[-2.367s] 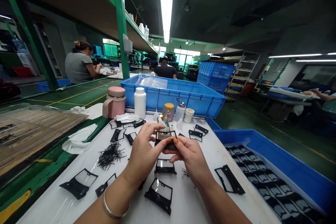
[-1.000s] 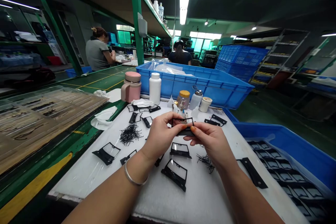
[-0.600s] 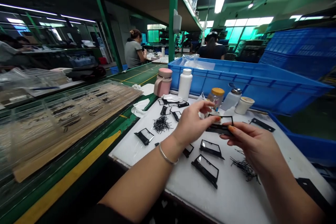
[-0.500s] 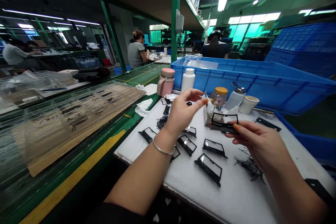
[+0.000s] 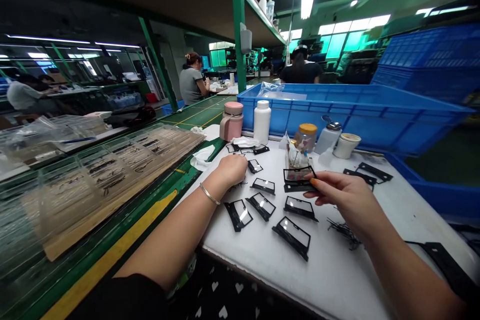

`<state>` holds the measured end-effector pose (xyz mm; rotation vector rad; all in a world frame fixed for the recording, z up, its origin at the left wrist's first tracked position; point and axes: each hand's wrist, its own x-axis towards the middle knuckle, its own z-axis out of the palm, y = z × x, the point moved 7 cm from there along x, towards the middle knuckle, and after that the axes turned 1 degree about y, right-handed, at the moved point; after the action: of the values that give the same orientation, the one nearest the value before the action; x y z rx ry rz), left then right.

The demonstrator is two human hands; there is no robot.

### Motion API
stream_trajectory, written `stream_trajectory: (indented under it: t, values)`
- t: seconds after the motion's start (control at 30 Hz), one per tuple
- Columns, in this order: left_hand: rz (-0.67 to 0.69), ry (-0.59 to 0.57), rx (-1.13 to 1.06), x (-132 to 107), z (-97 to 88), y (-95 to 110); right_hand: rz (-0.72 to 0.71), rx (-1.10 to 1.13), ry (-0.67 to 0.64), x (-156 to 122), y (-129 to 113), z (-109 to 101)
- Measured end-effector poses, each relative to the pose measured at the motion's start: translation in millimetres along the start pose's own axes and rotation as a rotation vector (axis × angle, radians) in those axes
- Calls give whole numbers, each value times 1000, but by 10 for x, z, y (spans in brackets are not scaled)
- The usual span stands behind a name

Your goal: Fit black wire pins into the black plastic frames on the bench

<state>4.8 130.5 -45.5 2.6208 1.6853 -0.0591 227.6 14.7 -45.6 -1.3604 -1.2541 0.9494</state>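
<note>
Black frame [image 5: 298, 187] pinched in right hand [image 5: 345, 197].

The left hand [image 5: 232, 169] has let go of the black frame [image 5: 298, 180] and drawn back to rest curled on the worktop [image 5: 330, 280], over the wire pile [image 5: 236, 186], which it now mostly hides. The right hand [image 5: 337, 195] alone holds the frame, pinching its edge. The head has turned left, bringing more of the clear trays [image 5: 112, 180] into view
</note>
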Motion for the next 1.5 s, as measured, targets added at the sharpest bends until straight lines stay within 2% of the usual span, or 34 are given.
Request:
stream_trajectory:
  t: [0.13, 0.43, 0.57, 0.67, 0.77, 0.9, 1.03, 1.2, 1.37, 1.5]
  values:
    - [8, -30, 33, 9, -9, 58, -8, 6, -8, -10, -41, 20]
    - [78, 46, -108, 17, -38, -12, -14, 18, -30, -43, -111, 41]
    - [96, 162, -266, -6, -221, -79, -17, 21, -36, -53, -137, 48]
    - [122, 219, -401, -86, -384, -49, 0, 23, -46, -61, -147, 58]
    - [187, 226, -579, -199, -507, 111, 41, 62, -29, -50, -109, 42]
    - [324, 234, -849, -359, -665, 445, 71, 143, 17, -12, -34, -11]
    - [426, 278, -851, -458, -756, 731, 64, 193, 40, 7, -27, -54]
    - [471, 318, -860, -472, -657, 848, 62, 196, 56, 9, -56, -71]
    - [420, 280, -1016, -416, -472, 751, 65, 199, 62, 22, -34, -56]
    - [411, 192, -1188, -372, -378, 716, 79, 194, 62, 28, -9, -49]
